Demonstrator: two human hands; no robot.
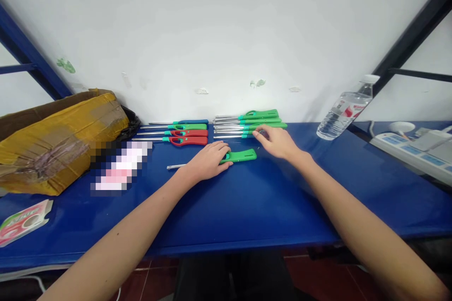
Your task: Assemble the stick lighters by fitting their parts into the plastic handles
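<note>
Head view, near to far. Nearest, two bare forearms reaching out over the front edge of a blue table [247, 207]. Further out, left hand [208, 160] palm down, fingers curled loosely over the middle of a single green lighter [240, 155] and pressing it to the tabletop rather than lifting it. Long axis of that lighter running left to right, thin metal nozzle poking out to the left of the hand, green handle sticking out to the right, toward the other hand. Right hand [277, 142] just beyond and to the right, close to that handle end but not touching it, fingers half open and fingertips resting against the near edge of a stack of green lighters [252, 123]; nothing gripped. Of the two, left hand on the lone lighter, right hand nearer the stack. Left of the stack, a row of red, green and blue lighters [176, 132], all lying parallel, nozzles to the left. Far left, a taped cardboard box [52, 141]; far right, a plastic water bottle [344, 110] leaning by the wall, and a power strip [409, 148].
</note>
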